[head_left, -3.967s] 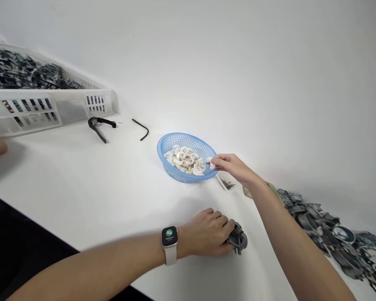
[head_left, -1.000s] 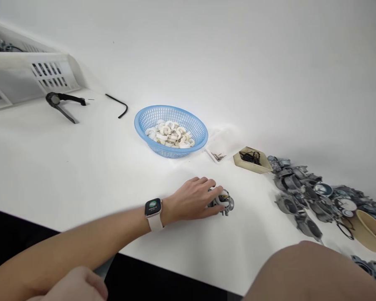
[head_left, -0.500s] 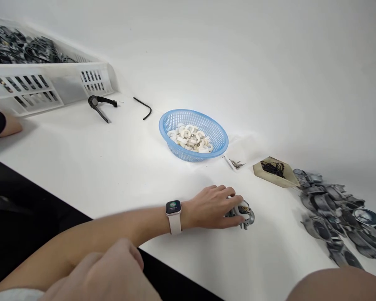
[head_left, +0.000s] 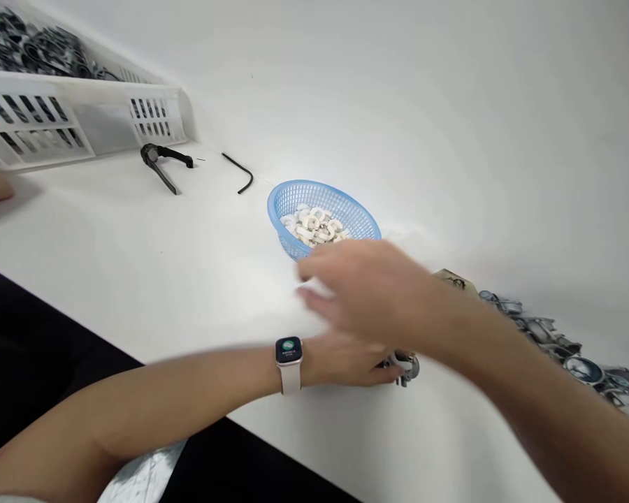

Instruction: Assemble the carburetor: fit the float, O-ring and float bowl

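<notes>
While the left hand (head_left: 346,360) has its fingers closed round the part (head_left: 407,363) on the tabletop (head_left: 162,265) at lower centre, the blurred right hand (head_left: 367,293) hangs mid-frame below the basket (head_left: 288,241) of rings (head_left: 314,225). I cannot tell its fingers' state, nor whether a ring is fitted.

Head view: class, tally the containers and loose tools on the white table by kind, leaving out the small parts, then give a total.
Blue basket: 1
White slotted crate: 1
Tan tray, partly hidden: 1
Black hand tool: 1
Black bent key: 1
Total: 5
</notes>
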Demonstrator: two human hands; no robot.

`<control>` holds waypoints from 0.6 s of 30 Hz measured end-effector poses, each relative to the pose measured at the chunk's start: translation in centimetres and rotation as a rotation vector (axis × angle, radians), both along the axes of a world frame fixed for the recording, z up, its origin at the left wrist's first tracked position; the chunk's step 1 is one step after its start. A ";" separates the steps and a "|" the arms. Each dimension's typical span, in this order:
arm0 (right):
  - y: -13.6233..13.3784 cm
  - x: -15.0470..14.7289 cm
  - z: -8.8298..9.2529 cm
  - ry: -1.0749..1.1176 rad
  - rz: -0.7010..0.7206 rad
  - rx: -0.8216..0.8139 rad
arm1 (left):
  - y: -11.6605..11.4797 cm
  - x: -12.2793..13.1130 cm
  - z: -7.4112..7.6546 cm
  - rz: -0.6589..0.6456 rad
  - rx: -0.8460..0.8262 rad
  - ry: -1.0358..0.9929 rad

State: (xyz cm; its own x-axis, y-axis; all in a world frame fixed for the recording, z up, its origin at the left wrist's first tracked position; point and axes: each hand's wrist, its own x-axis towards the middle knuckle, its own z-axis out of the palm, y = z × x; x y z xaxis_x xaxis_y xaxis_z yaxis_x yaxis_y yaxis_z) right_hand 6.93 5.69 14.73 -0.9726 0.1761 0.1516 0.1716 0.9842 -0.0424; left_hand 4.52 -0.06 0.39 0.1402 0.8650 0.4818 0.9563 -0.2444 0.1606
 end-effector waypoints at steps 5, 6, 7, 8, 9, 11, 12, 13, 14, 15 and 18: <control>9.2 1.9 2.7 -0.685 -0.247 -0.090 | -0.1 -0.5 -0.3 -0.247 -0.025 -0.090; 11.2 2.6 2.2 -0.740 -0.364 -0.129 | 0.0 -0.5 -0.3 -0.243 -0.032 -0.093; 13.0 3.3 1.5 -0.773 -0.483 -0.148 | 0.0 -0.5 -0.4 -0.242 -0.034 -0.092; 14.5 3.8 0.5 -0.785 -0.537 -0.135 | 0.0 -0.4 -0.5 -0.240 -0.030 -0.091; 15.9 4.3 -0.6 -0.792 -0.572 -0.116 | 0.1 -0.3 -0.5 -0.239 -0.025 -0.090; 17.8 4.8 -2.9 -0.732 -0.625 -0.046 | 0.2 -0.2 -0.8 -0.239 -0.012 -0.092; 18.5 4.9 -4.0 -0.684 -0.639 -0.009 | 0.2 -0.2 -0.9 -0.239 -0.006 -0.094; 19.1 4.9 -5.0 -0.639 -0.650 0.022 | 0.3 -0.1 -1.0 -0.239 0.000 -0.095; 19.5 4.9 -5.8 -0.601 -0.657 0.044 | 0.3 -0.1 -1.1 -0.238 0.003 -0.097; 19.9 4.8 -6.5 -0.575 -0.660 0.056 | 0.3 -0.1 -1.1 -0.238 0.005 -0.098; 20.5 4.7 -7.9 -0.564 -0.673 0.052 | 0.3 -0.2 -1.3 -0.234 0.012 -0.095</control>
State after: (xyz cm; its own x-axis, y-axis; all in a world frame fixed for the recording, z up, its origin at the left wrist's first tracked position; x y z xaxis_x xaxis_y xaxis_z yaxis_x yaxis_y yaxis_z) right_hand 11.65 26.23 6.81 -0.5967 0.7457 -0.2964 0.6981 0.6646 0.2665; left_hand 4.37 0.27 -0.88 0.2898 0.8085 0.5121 0.8542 -0.4598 0.2425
